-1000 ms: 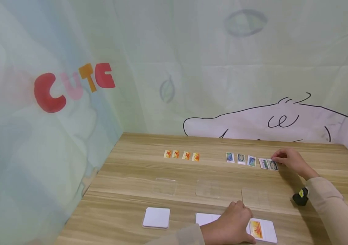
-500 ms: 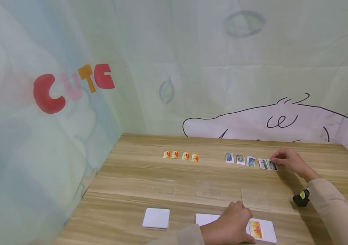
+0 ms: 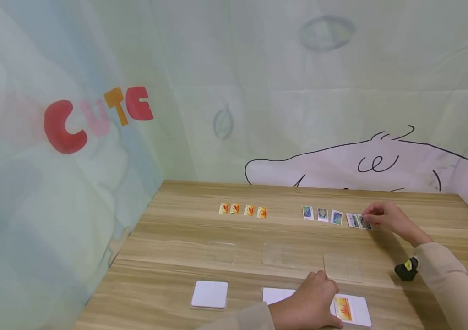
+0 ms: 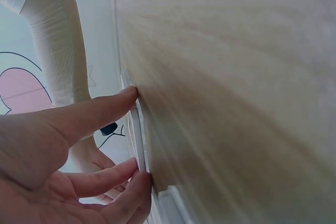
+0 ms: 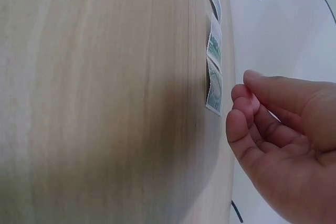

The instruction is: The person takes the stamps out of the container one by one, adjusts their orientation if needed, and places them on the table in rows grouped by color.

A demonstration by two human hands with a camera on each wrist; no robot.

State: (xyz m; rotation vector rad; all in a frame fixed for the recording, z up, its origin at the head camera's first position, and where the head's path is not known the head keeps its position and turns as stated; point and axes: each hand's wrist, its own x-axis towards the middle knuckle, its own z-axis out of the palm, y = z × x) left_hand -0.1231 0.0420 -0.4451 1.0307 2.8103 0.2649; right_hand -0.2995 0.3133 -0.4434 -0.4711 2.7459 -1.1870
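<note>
At the table's front, my left hand (image 3: 308,300) holds a flat white card (image 4: 137,135) by its edges, thumb on one side and fingers on the other. A white card (image 3: 359,309) with an orange stamp (image 3: 344,308) lies by the thumb; whether it is the same card is partly hidden. Farther back, my right hand (image 3: 390,220) hovers over the right end of a joined pair of stamps (image 3: 353,220). In the right wrist view its fingers are curled, thumb against them, with a gap to the stamp pair (image 5: 214,87) and nothing visible between them.
Several orange stamps (image 3: 249,211) lie back left, and three blue-green stamps (image 3: 322,215) lie nearer the right hand. Three transparent squares (image 3: 278,255) form a middle row. Two more white cards stand front left, one (image 3: 209,294) apart. A black item (image 3: 405,269) sits by the right sleeve.
The head view has drifted slightly. My right fingertips cover a little more of the right stamp in the pair; the left hand keeps its place.
</note>
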